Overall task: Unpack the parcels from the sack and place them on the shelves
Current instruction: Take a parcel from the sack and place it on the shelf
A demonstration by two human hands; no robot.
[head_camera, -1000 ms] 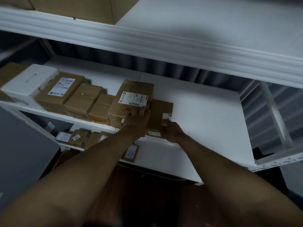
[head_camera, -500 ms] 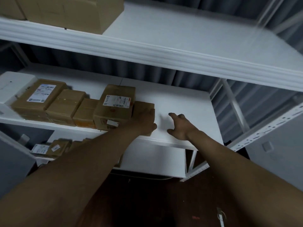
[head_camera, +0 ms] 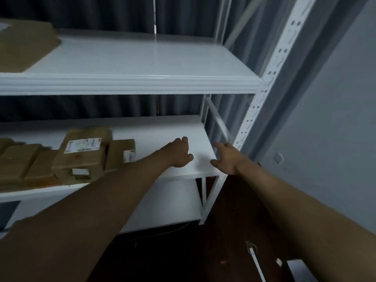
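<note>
Brown cardboard parcels sit in a row along the front edge of the middle shelf, left half. The biggest one, with a white label on top, lies over its neighbours; a smaller parcel with a label on its right end sits just beside it, last in the row. Right half of that shelf is bare white board.

Left hand is over the bare part of the middle shelf, just right of the last parcel, not touching it. Fingers loosely extended, thumb out, holding nothing. Right hand is near the shelf's right front corner, close to the perforated white upright. Fingers spread and relaxed, index pointing forward, holding nothing. The two hands are near each other but apart.

Top shelf carries a larger brown box at its left end, blurred. Dark curtain behind the rack, grey wall to the right. No sack in view.
</note>
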